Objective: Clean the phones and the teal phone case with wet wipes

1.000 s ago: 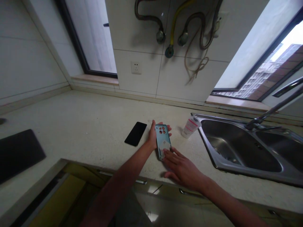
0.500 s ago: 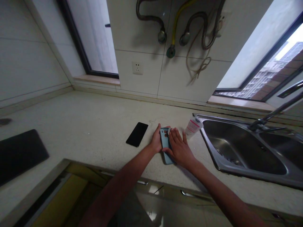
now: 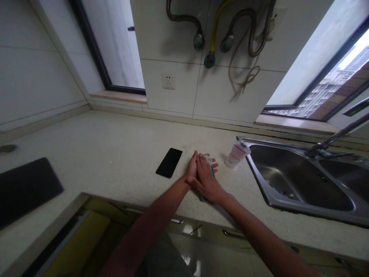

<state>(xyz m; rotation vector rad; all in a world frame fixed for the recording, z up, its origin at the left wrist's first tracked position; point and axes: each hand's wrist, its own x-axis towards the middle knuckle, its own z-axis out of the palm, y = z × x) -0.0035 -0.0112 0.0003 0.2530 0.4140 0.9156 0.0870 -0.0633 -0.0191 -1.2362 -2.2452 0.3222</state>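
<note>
Left hand (image 3: pixel 192 168) grips the teal plastic phone case (image 3: pixel 213 171) by its side, right hand (image 3: pixel 206 180) lies flat on top. Press unevenly and it might skid off the speckled table (image 3: pixel 115 154) edge near the wrists.

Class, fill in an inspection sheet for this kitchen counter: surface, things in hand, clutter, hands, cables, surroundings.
Surface: pale speckled counter; no spills seen.
Job's things: teal case on the counter, mostly hidden under the hands.
Clutter: black phone left of the hands; white tube beside the sink; dark hob far left.
Grippers: left hand grips the case's edge; right hand lies flat on top.
Cables: hoses and a cord hang on the wall, above the counter.
Surroundings: socket, windows, tap.
</note>
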